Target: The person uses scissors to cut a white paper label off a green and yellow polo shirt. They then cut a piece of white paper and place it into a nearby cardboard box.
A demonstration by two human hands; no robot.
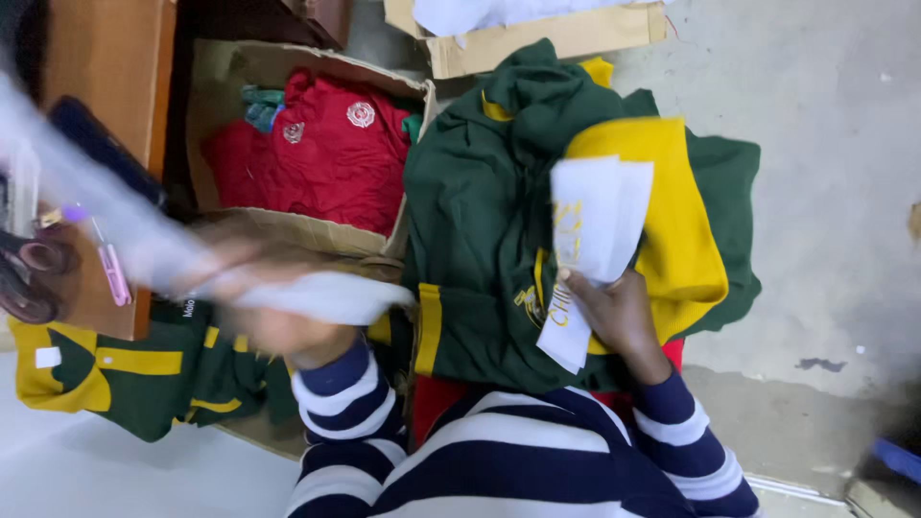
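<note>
While right hand (pixel 619 317) grips paper slip (pixel 595 240), green-yellow garment (pixel 480 221) lies beneath.

Your garment: one long-sleeved knit top in broad horizontal stripes of dark navy and white, covering both arms and the chest. Behind your left hand (pixel 273 321), blurred in this view, the sleeve ends at the wrist in a white band; behind your right hand (pixel 614 317), in a navy band. Both hands bare, no gloves.

A white paper sheet (pixel 590 240), printed yellow, stands upright over the green-and-yellow garment (pixel 489 221); a blurred clear plastic bag (pixel 144 240) slants left.
</note>
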